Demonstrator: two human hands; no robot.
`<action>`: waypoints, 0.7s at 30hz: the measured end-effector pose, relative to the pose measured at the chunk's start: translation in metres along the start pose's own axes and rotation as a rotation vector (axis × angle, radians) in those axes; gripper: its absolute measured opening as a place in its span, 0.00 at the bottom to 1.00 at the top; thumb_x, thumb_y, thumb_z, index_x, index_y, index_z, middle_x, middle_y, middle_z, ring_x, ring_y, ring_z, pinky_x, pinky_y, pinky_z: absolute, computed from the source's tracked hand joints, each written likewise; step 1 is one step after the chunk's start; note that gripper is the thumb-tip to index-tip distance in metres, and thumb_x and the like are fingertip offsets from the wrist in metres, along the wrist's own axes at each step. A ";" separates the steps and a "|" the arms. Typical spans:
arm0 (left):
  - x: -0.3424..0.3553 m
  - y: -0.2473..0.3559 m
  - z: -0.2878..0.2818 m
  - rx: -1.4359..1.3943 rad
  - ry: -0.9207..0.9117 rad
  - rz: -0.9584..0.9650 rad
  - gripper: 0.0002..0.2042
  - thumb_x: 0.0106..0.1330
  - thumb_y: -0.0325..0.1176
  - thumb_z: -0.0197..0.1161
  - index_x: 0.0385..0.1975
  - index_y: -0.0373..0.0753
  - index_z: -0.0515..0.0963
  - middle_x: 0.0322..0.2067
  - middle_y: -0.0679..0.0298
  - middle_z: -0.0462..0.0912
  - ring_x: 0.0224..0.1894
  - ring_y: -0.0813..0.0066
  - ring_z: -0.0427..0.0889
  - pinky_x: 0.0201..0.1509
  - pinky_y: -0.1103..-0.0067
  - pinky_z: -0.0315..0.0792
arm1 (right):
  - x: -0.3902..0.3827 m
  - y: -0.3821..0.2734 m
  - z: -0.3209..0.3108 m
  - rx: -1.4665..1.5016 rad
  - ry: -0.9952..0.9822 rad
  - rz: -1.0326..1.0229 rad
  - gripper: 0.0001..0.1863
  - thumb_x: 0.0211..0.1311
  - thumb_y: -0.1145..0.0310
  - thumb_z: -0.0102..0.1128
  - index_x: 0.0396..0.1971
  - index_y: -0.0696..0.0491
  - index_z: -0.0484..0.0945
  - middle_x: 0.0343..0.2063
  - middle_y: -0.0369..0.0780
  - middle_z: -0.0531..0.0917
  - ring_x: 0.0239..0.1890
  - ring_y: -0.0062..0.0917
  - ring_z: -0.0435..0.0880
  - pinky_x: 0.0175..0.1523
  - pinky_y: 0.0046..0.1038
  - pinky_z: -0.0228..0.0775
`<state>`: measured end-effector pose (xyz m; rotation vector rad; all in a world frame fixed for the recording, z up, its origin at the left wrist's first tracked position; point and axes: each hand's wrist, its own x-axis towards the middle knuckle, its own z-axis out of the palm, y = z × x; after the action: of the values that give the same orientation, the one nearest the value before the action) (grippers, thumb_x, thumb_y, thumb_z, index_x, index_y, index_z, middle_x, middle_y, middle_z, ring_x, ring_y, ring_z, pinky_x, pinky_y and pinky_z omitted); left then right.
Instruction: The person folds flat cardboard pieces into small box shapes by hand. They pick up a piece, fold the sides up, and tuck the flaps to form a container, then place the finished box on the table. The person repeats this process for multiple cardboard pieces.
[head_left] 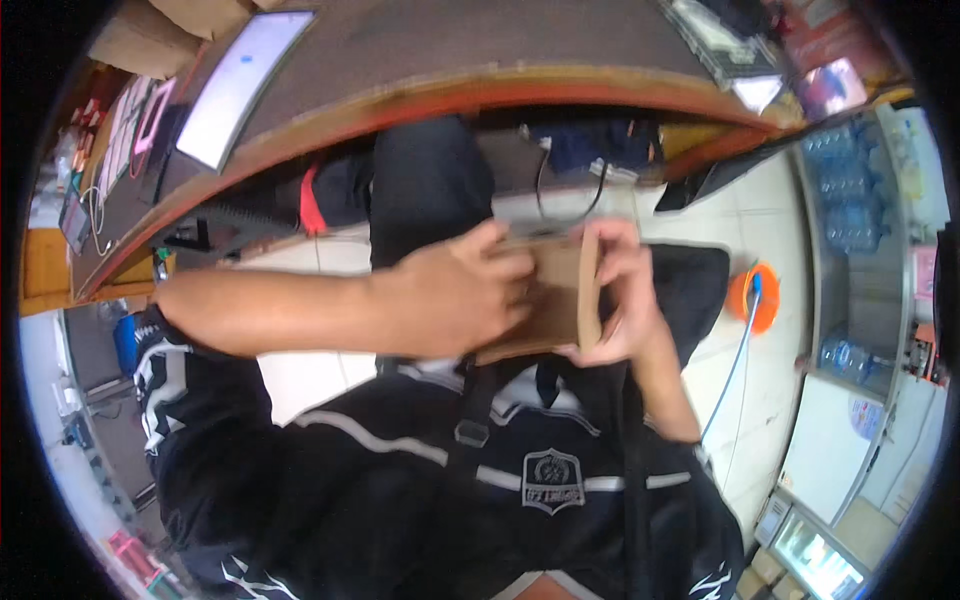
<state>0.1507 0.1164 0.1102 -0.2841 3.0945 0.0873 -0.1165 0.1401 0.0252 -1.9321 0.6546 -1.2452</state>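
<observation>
A brown cardboard box [550, 300] is held over my lap, above my dark trousers [425, 175]. My right hand [625, 300] grips its right side, with fingers curled around the upright cardboard edge. My left hand [470, 300] reaches across the box's left part with bent, closed fingers, slightly blurred; whatever they grasp there is hidden.
A curved desk edge [480, 80] spans the top, with a screen [235, 95] on it. Dark cloth [590, 150] lies beneath. At right are an orange bucket [750, 315] with a blue hose and shelves of water bottles [850, 200].
</observation>
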 end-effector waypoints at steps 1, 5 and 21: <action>-0.001 -0.003 0.003 -0.018 0.052 0.005 0.14 0.64 0.37 0.59 0.45 0.44 0.85 0.41 0.73 0.85 0.58 0.71 0.72 0.68 0.58 0.60 | 0.003 -0.001 -0.004 -0.053 -0.037 0.016 0.46 0.29 0.58 0.91 0.48 0.47 0.65 0.59 0.52 0.69 0.61 0.46 0.71 0.65 0.46 0.64; 0.002 -0.026 -0.025 -0.068 0.325 0.033 0.19 0.61 0.44 0.68 0.53 0.52 0.84 0.56 0.70 0.81 0.57 0.70 0.74 0.67 0.54 0.59 | 0.014 0.005 -0.011 0.037 0.083 0.026 0.44 0.33 0.57 0.91 0.46 0.48 0.64 0.58 0.50 0.69 0.62 0.42 0.71 0.66 0.45 0.62; -0.044 -0.152 -0.065 -0.148 1.254 -0.574 0.14 0.66 0.30 0.63 0.50 0.37 0.73 0.55 0.52 0.77 0.60 0.60 0.74 0.68 0.65 0.64 | 0.357 0.022 -0.132 -1.554 0.232 -0.246 0.33 0.56 0.59 0.77 0.58 0.54 0.74 0.72 0.54 0.62 0.76 0.52 0.57 0.75 0.51 0.58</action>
<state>0.2195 -0.0285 0.1687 -1.8371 3.9215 0.1701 -0.0949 -0.1773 0.2356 -3.1228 1.9377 -1.1524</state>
